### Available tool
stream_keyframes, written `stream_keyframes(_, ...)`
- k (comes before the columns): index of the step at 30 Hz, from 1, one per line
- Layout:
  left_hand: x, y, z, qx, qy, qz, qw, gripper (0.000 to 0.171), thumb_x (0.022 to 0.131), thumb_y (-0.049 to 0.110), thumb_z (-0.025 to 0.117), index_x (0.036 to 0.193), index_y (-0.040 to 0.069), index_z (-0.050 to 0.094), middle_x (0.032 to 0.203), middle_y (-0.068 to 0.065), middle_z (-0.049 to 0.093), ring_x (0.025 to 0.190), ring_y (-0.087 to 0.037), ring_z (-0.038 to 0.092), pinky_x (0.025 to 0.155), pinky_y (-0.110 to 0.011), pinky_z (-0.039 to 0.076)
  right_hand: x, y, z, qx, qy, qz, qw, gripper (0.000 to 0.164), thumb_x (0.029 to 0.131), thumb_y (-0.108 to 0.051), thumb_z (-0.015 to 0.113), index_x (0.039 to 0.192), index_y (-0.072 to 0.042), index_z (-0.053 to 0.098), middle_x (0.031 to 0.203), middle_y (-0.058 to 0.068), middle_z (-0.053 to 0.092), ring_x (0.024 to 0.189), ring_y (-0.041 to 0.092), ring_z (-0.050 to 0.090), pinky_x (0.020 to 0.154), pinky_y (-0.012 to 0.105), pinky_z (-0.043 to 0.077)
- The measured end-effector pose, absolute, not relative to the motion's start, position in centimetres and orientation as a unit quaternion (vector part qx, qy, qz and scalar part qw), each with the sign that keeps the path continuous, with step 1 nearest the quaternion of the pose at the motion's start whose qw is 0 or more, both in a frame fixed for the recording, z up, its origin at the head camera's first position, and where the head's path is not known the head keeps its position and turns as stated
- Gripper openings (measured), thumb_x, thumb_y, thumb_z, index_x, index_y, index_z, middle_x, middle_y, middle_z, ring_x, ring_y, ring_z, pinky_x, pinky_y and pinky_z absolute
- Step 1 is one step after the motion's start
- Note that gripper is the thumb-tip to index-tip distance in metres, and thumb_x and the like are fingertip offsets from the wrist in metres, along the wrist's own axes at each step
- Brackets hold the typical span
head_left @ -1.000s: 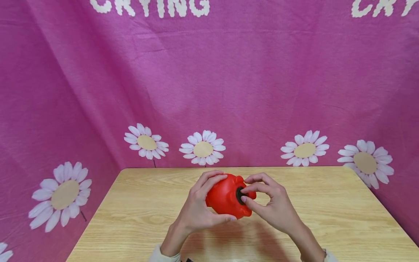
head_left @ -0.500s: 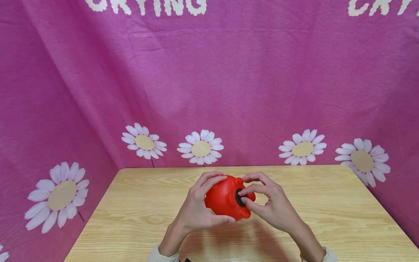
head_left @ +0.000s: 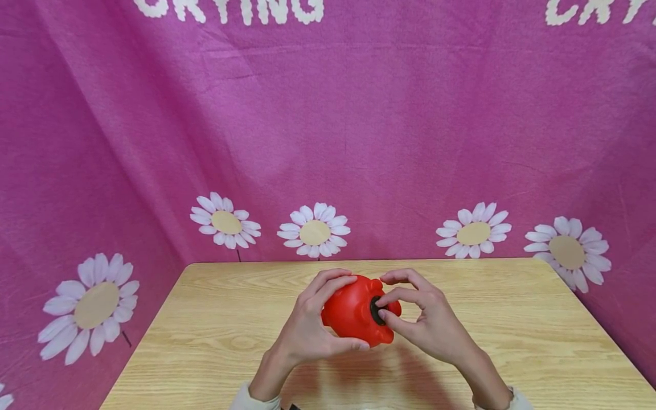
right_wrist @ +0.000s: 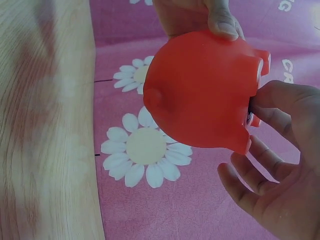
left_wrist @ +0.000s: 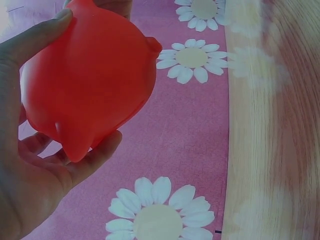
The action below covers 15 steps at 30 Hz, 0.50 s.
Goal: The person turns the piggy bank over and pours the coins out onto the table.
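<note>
A glossy red piggy bank (head_left: 347, 310) is held up over the table, lying on its side with its stubby feet toward the right. My left hand (head_left: 306, 327) grips its rounded body, fingers over the far side and thumb along the near side. In the left wrist view, a pointed ear (left_wrist: 77, 142) sits close to the fingers. A round black plug (head_left: 376, 319) is set in the underside between the feet. The thumb and index finger of my right hand (head_left: 433, 322) pinch at this plug, partly covering it. Its other fingers spread beside the feet in the right wrist view.
The light wood-grain table (head_left: 512, 330) spreads beneath both hands. Behind it and along the sides hangs a pink cloth (head_left: 389, 142) printed with white daisies and lettering. A small dark object (head_left: 294, 406) shows at the bottom edge near the left sleeve.
The head view has shifted slightly. The piggy bank has turned only a little, and both hands keep nearly the same places, with the right fingertips still on the black plug.
</note>
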State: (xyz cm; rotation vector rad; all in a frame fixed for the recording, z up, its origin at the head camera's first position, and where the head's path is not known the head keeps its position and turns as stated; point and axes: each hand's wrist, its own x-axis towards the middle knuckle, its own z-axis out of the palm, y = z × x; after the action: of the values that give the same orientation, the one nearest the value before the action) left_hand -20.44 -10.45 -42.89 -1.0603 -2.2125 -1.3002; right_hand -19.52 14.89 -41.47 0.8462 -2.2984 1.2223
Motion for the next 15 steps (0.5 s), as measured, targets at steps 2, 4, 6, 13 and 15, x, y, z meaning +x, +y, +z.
stream_keyframes(2, -20.44, -10.44, -42.88, -0.375, -0.783, -0.461, 0.182, 0.089, 0.069, 0.03, 0.103, 0.147, 0.021, 0.06, 0.148, -0.004, 0.058, 0.131, -0.023, 0.063, 0.096, -0.035, 0.066, -19.5, 14.9, -41.48, 0.298, -0.824, 0.438, 0.203, 0.04, 0.082, 0.002, 0.087, 0.094, -0.035, 0.08, 0.126, -0.006, 0.068, 0.118, 0.01, 0.065, 0.097, 0.019, 0.055)
stream_keyframes(4, -20.42, -10.43, -42.86, -0.373, -0.784, -0.461, 0.182, 0.089, 0.069, 0.03, 0.103, 0.147, 0.021, 0.06, 0.148, -0.004, 0.058, 0.131, -0.023, 0.063, 0.096, -0.035, 0.066, -19.49, 14.91, -41.49, 0.293, -0.826, 0.437, 0.204, 0.039, 0.082, 0.002, 0.088, 0.094, -0.035, 0.08, 0.126, -0.007, 0.068, 0.117, 0.01, 0.065, 0.097, 0.02, 0.055)
stream_keyframes(6, -20.4, -10.42, -42.86, -0.371, -0.786, -0.46, 0.183, 0.089, 0.069, 0.03, 0.103, 0.147, 0.021, 0.06, 0.148, -0.004, 0.058, 0.131, -0.023, 0.063, 0.096, -0.035, 0.066, -19.49, 14.93, -41.53, 0.289, -0.828, 0.435, 0.205, 0.039, 0.082, 0.001, 0.088, 0.094, -0.035, 0.08, 0.126, -0.008, 0.069, 0.117, 0.01, 0.065, 0.097, 0.023, 0.055)
stream_keyframes(13, -20.37, -10.39, -42.85, -0.367, -0.789, -0.457, 0.186, 0.089, 0.07, 0.03, 0.103, 0.147, 0.022, 0.06, 0.148, -0.004, 0.058, 0.132, -0.023, 0.062, 0.096, -0.035, 0.066, -19.49, 14.84, -41.64, 0.279, -0.835, 0.429, 0.204, 0.037, 0.082, -0.001, 0.089, 0.095, -0.035, 0.081, 0.126, -0.009, 0.069, 0.117, 0.016, 0.067, 0.097, 0.027, 0.057)
stream_keyframes(15, -20.38, -10.38, -42.83, -0.368, -0.789, -0.455, 0.189, 0.089, 0.069, 0.03, 0.103, 0.147, 0.021, 0.06, 0.148, -0.004, 0.058, 0.132, -0.023, 0.062, 0.096, -0.035, 0.066, -19.49, 14.79, -41.7, 0.279, -0.833, 0.431, 0.204, 0.037, 0.082, -0.001, 0.089, 0.096, -0.034, 0.081, 0.126, -0.009, 0.069, 0.117, 0.017, 0.067, 0.096, 0.027, 0.057)
